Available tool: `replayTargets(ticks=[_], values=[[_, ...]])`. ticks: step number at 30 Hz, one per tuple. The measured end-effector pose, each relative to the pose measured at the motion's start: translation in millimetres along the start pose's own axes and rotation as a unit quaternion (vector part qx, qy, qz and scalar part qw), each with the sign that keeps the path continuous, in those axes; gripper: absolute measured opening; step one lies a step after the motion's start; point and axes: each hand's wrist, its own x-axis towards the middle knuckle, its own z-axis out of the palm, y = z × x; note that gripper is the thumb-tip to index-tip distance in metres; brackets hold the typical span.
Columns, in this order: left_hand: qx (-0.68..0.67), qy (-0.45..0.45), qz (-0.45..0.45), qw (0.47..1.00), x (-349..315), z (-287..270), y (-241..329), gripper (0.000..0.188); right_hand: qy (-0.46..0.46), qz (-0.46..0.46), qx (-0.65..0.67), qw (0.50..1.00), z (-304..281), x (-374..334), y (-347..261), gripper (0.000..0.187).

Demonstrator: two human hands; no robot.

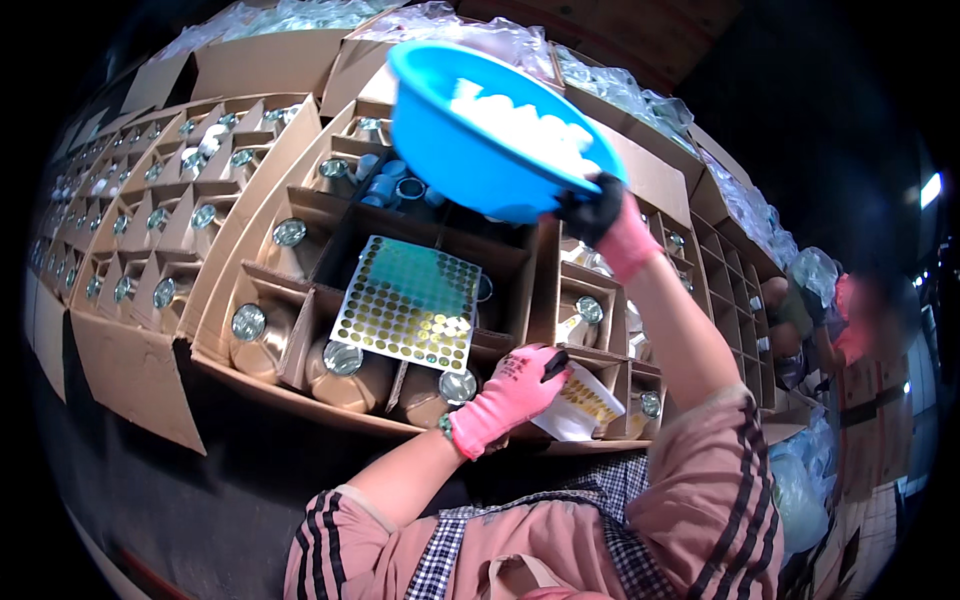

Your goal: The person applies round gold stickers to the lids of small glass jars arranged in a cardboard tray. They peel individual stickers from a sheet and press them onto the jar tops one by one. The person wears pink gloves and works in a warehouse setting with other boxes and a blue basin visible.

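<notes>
Blue basin (pixel 450 155): positioned tilted above the divided carton (pixel 505 258), gripped at its near right rim by the right hand (pixel 605 215), fingers closed on the edge. Maintain a firm grip and limit the tilt; excess slope would probably spill the white pieces (pixel 520 130). Hold clear of the glass bottles (pixel 340 385). Left hand (pixel 515 390): fingers curled at a bent, gold-dotted sheet (pixel 578 402); cannot tell whether they pinch it. Appearance: round, smooth, flared wall, wide mouth; contents overexposed.
</notes>
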Motion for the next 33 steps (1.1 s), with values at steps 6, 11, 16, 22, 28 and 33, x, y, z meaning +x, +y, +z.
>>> replayTargets(ticks=[6,11,16,22,28,33], values=[[0.005,0.009,0.052,0.999,-5,6,6,0.018,-0.032,-0.126,-0.092,0.987,-118,-94,-28,0.040],[0.015,-0.011,0.014,1.000,-7,1,9,0.019,0.049,-0.211,-0.088,0.972,-189,-144,-36,0.046],[0.015,0.063,0.014,0.998,-4,2,9,0.018,0.069,-0.324,-0.533,0.779,-243,-171,-28,0.033],[-0.225,0.139,-0.114,0.958,-10,-8,23,0.013,0.050,-0.225,-0.065,0.971,-283,-163,-5,0.029],[-0.372,0.157,-0.185,0.896,-10,-27,33,0.008,-0.089,-0.161,0.038,0.982,-225,-201,57,0.061],[-0.299,0.014,-0.224,0.927,-9,-36,48,0.018,-0.033,-0.188,-0.244,0.951,-184,-203,97,0.061]])
